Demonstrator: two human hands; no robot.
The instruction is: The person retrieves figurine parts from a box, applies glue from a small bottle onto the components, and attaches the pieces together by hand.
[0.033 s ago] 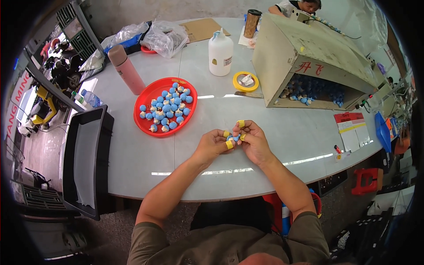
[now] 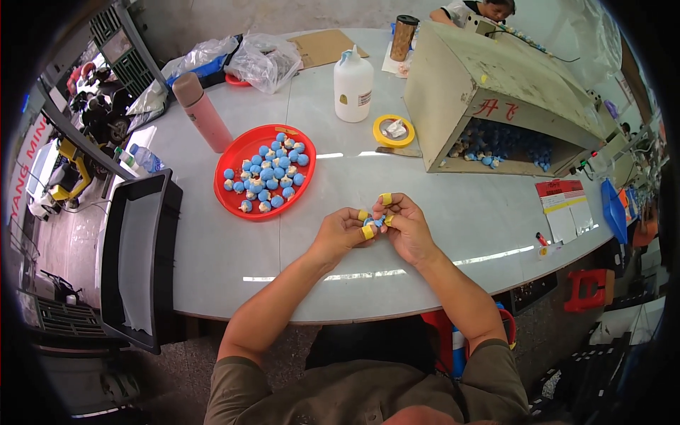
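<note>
My left hand (image 2: 342, 230) and my right hand (image 2: 406, 228) meet over the table, with yellow tape wrapped round several fingertips. Between them is a small blue piece (image 2: 377, 222), mostly covered by the fingers, so its exact shape is unclear. Left thumb and forefinger pinch it from one side; the right fingers close on its other side. To the left of the hands, a round red tray (image 2: 225, 202) bears several small blue ball-shaped pieces (image 2: 267, 173) with cream-coloured parts. More small blue pieces (image 2: 489, 145) are heaped inside an open-fronted beige box (image 2: 443, 92) at the right.
Beyond the hands stand a white squeeze bottle (image 2: 353, 86), a yellow tape roll (image 2: 382, 140) and a flat blade (image 2: 399, 151). A pink flask (image 2: 203, 113) stands behind the tray. At the left edge is a black bin (image 2: 168, 234); printed sheets (image 2: 563, 205) lie right. A person (image 2: 478, 10) sits beyond the box.
</note>
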